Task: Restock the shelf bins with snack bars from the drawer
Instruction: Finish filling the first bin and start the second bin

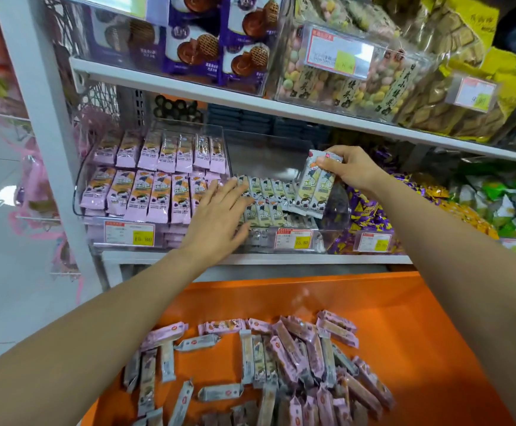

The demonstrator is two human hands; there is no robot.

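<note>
Right hand (352,172) closed round the top ends of two pale-yellow snack bars (315,187), held upright side by side over the right part of the middle bin (262,149). Left hand (216,216) spread flat, fingers straight, resting on the row of pale bars (269,192) lying in that bin, just beside the wall shared with the pink-bar bin (79,192).

Largest first: orange drawer (404,318) standing open below the shelf (281,258), with loose bars (290,355) scattered over its floor, pink and silver-grey wrappers mixed, some overlapping. Above it, clear bins side by side: one packed with pink bars (158,195) in two tiers, the middle one only part filled, with bare space toward the back.

Handling, judged from the look: light, small, film-wrapped, likely slick against one another and prone to sliding when stacked. Probably firm enough to grip across the width, yet possibly crumbly inside, so no hard squeezing. Best taken a few at once, pinched across the short top end or the flat faces, wrappers aligned, print facing up. Crimped end seals likely too flimsy to carry by alone. Worth steadying the laid row with a flat hand while sliding new ones in beside it.
</note>
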